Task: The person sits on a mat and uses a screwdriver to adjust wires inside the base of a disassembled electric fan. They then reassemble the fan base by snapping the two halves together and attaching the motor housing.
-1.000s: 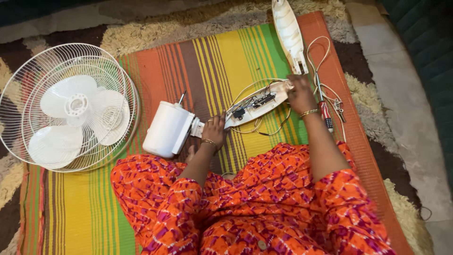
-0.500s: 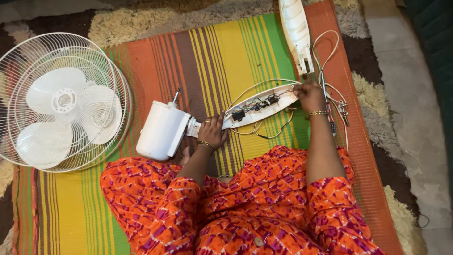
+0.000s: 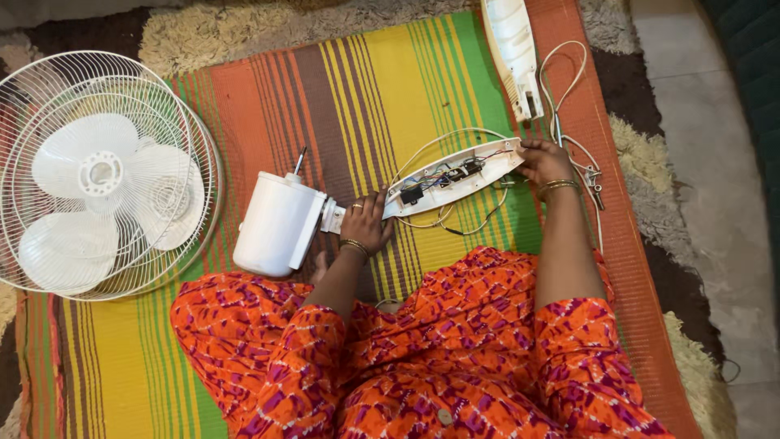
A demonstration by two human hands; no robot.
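An opened white fan neck housing (image 3: pixel 455 175) lies across the striped mat, its wires and small black parts exposed. It joins a white cylindrical motor casing (image 3: pixel 278 223) on the left. My left hand (image 3: pixel 367 221) grips the neck where it meets the casing. My right hand (image 3: pixel 543 159) holds the far right end of the housing. Both wrists wear bangles.
A white fan grille with blades (image 3: pixel 101 175) lies at the left on the striped mat (image 3: pixel 341 89). A detached white cover (image 3: pixel 513 49) and a white cord (image 3: pixel 569 97) lie at the upper right. A shaggy rug (image 3: pixel 203 36) and tiled floor (image 3: pixel 707 162) surround the mat.
The view has shifted a little; both hands stay on the housing, which sits slightly lower and flatter than a second ago.
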